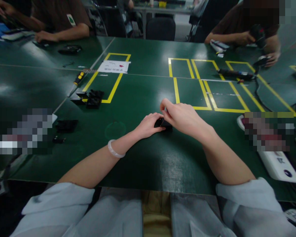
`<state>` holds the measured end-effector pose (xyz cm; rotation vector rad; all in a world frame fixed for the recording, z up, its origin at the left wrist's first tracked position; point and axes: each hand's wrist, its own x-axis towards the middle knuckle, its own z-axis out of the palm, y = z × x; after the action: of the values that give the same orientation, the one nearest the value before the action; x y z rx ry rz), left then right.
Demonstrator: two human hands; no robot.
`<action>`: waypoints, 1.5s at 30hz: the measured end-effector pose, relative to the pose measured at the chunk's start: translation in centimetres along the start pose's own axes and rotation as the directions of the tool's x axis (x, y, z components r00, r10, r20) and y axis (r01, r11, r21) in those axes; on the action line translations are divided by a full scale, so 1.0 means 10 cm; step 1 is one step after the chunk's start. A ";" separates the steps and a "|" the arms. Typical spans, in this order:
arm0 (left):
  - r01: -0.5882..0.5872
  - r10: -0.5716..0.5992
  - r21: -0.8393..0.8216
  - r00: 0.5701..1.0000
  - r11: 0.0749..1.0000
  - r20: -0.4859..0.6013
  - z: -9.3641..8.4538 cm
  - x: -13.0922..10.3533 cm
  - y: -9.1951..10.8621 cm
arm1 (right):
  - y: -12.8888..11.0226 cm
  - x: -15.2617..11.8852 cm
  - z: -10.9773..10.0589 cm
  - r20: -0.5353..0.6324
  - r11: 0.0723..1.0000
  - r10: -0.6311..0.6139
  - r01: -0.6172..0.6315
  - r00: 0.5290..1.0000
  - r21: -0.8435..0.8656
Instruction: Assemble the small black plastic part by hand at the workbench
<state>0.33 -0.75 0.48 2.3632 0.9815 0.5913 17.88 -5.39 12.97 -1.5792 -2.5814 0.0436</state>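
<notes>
Between my two hands, on the green table point(138, 164), lies a small black plastic part point(167, 126); the hands cover much of it, so its kind does not show. My left hand point(151, 125) wraps round its left side, thumb in front and fingers behind. Over its right side is my right hand point(177, 113), the fingers curled together in a pinch. Whatever those fingertips hold is hidden or too small to name. A pale bracelet point(115, 149) circles my left wrist.
Black parts point(93, 98) and a yellow-black screwdriver point(79, 78) lie at left. A paper label point(114, 66) sits within yellow tape. White devices flank me, one at right point(278, 164). A black rod-shaped tool point(235, 74) with a cable lies far right. Two people work across the table.
</notes>
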 end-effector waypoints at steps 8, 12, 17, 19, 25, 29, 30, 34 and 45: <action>-0.016 0.016 -0.021 1.000 1.000 -0.005 0.00 0.01 -0.01 | -0.01 0.01 0.03 -0.027 1.000 0.011 -0.012 1.000 -0.014; 0.006 -0.006 -0.007 1.000 1.000 -0.004 0.01 0.00 -0.02 | -0.01 0.01 0.01 -0.003 1.000 0.008 -0.008 1.000 -0.024; -0.003 0.003 -0.007 1.000 1.000 -0.004 0.00 0.01 0.00 | -0.01 -0.02 0.00 -0.031 0.998 -0.026 0.028 0.999 0.049; 0.001 -0.001 -0.006 1.000 1.000 -0.001 0.00 0.01 0.00 | -0.01 -0.02 0.00 -0.037 0.999 -0.025 0.026 0.999 0.046; -0.001 0.001 -0.013 1.000 1.000 0.000 0.01 0.00 -0.02 | -0.02 0.01 0.02 -0.013 1.000 -0.003 0.003 1.000 -0.025; -0.010 0.010 -0.005 1.000 1.000 -0.002 0.01 0.00 -0.03 | -0.02 0.00 0.02 -0.023 1.000 -0.014 0.014 1.000 0.010; -0.009 0.009 -0.004 1.000 1.000 -0.003 0.01 0.01 -0.02 | -0.02 -0.01 0.01 -0.025 1.000 -0.016 0.016 1.000 0.022; 0.000 0.000 -0.012 1.000 1.000 -0.002 0.00 0.01 0.00 | -0.03 -0.01 0.01 -0.024 0.999 -0.024 0.025 0.999 0.034; 0.002 -0.002 -0.020 1.000 1.000 0.006 -0.01 0.01 0.00 | -0.03 0.00 0.02 -0.031 1.000 -0.025 0.025 0.999 0.014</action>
<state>0.33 -0.66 0.61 2.3451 0.9708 0.5901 17.65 -5.54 12.82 -1.5307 -2.5712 0.0359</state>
